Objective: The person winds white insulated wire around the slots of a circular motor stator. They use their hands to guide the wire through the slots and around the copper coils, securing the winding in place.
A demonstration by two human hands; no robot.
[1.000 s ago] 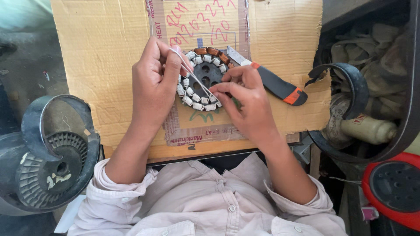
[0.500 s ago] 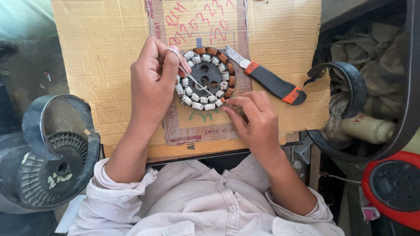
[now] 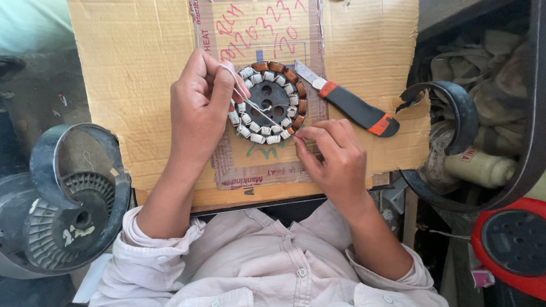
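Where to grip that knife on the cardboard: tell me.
Take the knife by its black handle, coming from the right at the orange-tipped end. The blade points up-left toward the stator, and the handle lies flat and free on the cardboard.

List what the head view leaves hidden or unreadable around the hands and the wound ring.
- Left edge of the wound ring: covered by the left hand.
- Thin thread: too fine to tell where it ends at the right hand.
- Knife: blade tip hidden behind the ring.
- Red disc: cut off by the right edge.
- Cardboard sheet: top cut off by the frame.
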